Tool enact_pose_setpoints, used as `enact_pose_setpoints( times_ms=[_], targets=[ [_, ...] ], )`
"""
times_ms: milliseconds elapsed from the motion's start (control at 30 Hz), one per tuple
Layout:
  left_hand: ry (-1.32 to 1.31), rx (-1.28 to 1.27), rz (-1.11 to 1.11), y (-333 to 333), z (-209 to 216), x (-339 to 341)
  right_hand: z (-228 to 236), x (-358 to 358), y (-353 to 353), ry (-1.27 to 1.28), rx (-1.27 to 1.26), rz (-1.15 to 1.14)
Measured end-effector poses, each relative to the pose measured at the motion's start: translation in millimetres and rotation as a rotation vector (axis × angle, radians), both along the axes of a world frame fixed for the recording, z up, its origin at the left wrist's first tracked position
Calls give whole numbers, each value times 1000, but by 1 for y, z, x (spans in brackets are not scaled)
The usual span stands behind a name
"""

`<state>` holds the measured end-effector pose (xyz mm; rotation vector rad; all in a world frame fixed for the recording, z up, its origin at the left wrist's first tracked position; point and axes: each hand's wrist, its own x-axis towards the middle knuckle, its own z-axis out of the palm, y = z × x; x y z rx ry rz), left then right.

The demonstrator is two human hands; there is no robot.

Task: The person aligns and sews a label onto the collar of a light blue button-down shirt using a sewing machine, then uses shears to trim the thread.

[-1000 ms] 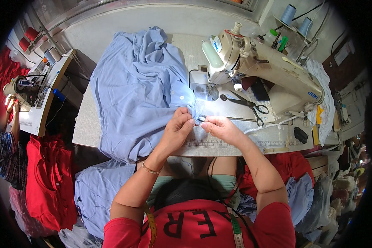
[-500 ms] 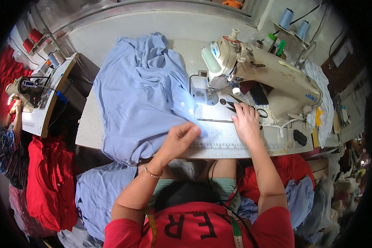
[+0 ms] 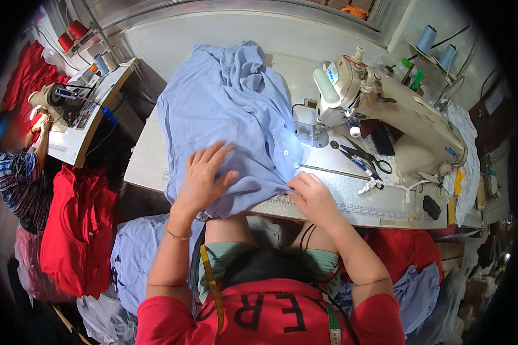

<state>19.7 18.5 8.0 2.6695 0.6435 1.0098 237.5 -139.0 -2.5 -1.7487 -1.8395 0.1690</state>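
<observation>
A light blue buttoned shirt lies rumpled over the left part of the sewing table, its button edge turned toward the machine. My left hand is over the shirt's near part with its fingers spread; whether it touches the cloth I cannot tell. At the near right corner of the shirt, my right hand pinches the edge of the fabric. Black-handled scissors and a blue pen rest on the table beyond that hand. The cream sewing machine stands to the right of the shirt, its needle area beside the button edge.
A dark phone-like slab lies under the machine arm. Thread cones stand at the back right. To the left, a co-worker sits at another machine. Red garments and blue garments hang below the table.
My right hand has left the scissors and taken the shirt's edge. My left hand has let go of that edge and moved left, fingers spreading. The whole view has shifted.
</observation>
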Motion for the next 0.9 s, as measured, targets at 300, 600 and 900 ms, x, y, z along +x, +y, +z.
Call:
enact_pose_setpoints(
  times_ms=[300,600,900],
  targets=[
    [262,-992,-395,-3,34,-37,3,16,-24,100,-11,-30],
    [431,-79,79,63,8,31,8,7,-30,122,-68,11],
    [360,-339,6,37,72,-13,-2,-30,-12,75,36,179]
  ],
)
